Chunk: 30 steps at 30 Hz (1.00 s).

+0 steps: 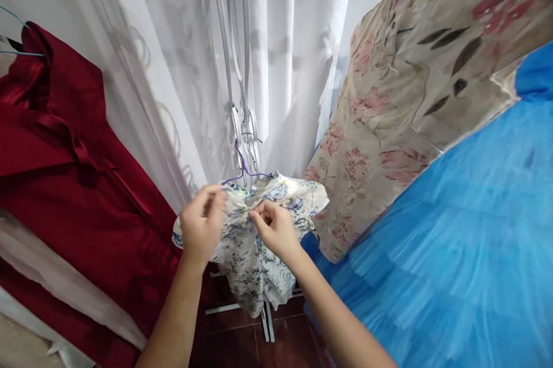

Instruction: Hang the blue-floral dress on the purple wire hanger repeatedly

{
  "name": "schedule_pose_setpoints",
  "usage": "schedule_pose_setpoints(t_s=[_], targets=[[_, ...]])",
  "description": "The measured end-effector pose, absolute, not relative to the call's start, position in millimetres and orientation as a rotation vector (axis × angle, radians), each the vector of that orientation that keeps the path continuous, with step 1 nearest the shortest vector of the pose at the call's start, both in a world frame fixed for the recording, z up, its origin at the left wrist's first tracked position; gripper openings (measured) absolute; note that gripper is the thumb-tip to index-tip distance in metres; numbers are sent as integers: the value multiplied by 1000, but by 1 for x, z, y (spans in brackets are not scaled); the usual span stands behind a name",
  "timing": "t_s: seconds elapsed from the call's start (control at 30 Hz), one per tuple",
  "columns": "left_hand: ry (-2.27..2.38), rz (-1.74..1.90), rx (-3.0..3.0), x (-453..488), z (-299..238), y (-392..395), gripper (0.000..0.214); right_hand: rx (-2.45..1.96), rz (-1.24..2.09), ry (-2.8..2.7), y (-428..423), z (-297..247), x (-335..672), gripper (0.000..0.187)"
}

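Head view: a small blouse hangs on a purple hanger, low in the middle of the rail space, between a red dress and a beige floral cloth. The blouse is white with a blue and grey flower print, light and crumpled, with short ruffled sleeves standing out at both ends of the hanger.

The left hand has its fingers curled and closed on the blouse at the hanger's left shoulder. The right hand pinches the fabric at the neck between thumb and forefinger, just beside the left.

The hanger's thin wire hook catches on a clear plastic strip that runs up in front of a sheer white curtain with a faint swirl pattern. The red dress is glossy satin with a tied sash. Stiff, layered blue tulle fills the lower right and presses close to the right forearm. Below the blouse's hem show dark red floor tiles and white rack bars. Open room is narrow, only the gap around the blouse.
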<state>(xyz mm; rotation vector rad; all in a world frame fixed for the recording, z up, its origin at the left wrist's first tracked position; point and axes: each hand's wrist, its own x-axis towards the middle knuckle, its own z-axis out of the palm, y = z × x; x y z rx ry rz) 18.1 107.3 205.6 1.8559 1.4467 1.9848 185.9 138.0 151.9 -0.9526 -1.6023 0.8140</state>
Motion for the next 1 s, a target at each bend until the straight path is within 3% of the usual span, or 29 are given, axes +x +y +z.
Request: schedule_pose_setpoints(t_s=[0.13,0.23,0.33,0.47,0.57,0.6,0.67,0.77,0.87,1.0], targets=[[1362,2463,1152,-39,183,119,17,-964,997,-1690,123,127,189,22],[1251,2385,531,-61,144,121,15,-919,1145,-1735,110,112,191,21],[1242,2213,317,-41,97,109,18,-896,1235,-1721,109,92,200,20],[1211,2087,315,26,57,77,20,-1110,1046,-1759,117,63,233,19],[1111,2023,455,77,55,57,25,-1173,894,-1938,111,55,260,8],[1099,1975,552,92,58,52,25,-1106,909,-1995,106,56,266,16],[1129,1818,828,115,67,47,24,-904,1024,-2048,92,61,272,34],[1232,1582,1315,134,78,47,23,-743,1321,-1907,72,68,272,20],[1223,1390,1552,137,79,45,20,-771,1526,-1672,66,72,279,37],[962,925,1508,129,66,37,40,-780,1636,-1612,73,90,315,36]])
